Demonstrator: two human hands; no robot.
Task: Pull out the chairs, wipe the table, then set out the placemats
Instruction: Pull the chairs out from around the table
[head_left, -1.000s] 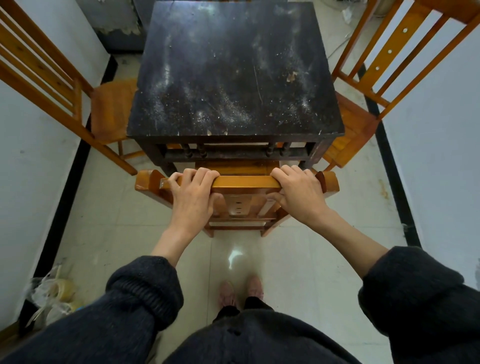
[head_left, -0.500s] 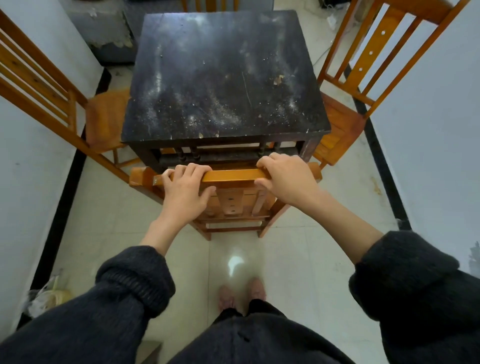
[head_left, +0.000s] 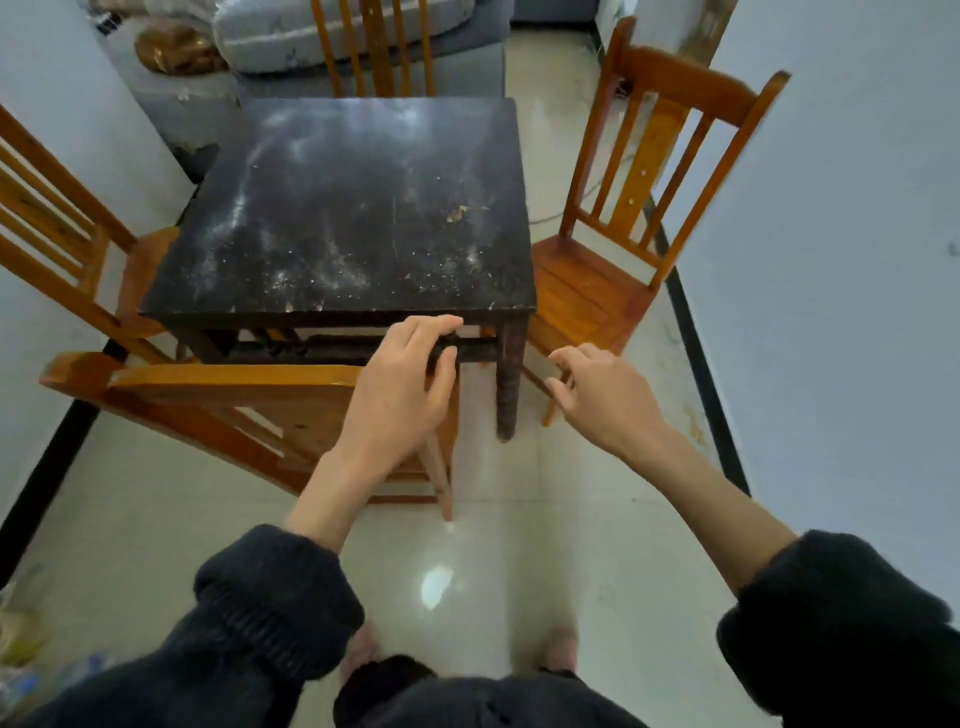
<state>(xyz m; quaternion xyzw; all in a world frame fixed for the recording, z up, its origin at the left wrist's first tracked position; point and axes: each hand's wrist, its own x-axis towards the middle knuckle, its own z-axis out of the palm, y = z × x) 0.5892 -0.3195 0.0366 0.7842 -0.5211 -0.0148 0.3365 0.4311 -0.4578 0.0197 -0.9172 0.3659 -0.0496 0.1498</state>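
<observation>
Hands off the near chair (head_left: 218, 395).
Left hand (head_left: 400, 395) and right hand (head_left: 602, 400) loosely open, empty, before the dusty table (head_left: 343, 218).

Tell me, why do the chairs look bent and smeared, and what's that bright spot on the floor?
Head view: wide-angle lens bows the right chair and walls outward; motion blur softens both hands and chair edges; the floor spot is glare from a light on glossy tile.

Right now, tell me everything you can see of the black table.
The black table is small and square, of dark, worn wood, with a rail under its near edge and a turned leg at the near right corner. Its top is bare but dirty: pale dust, crumbs and a brown scrap toward the right. It stands on the tiled floor with wooden chairs on all four sides. Neither hand clearly touches it.
</observation>
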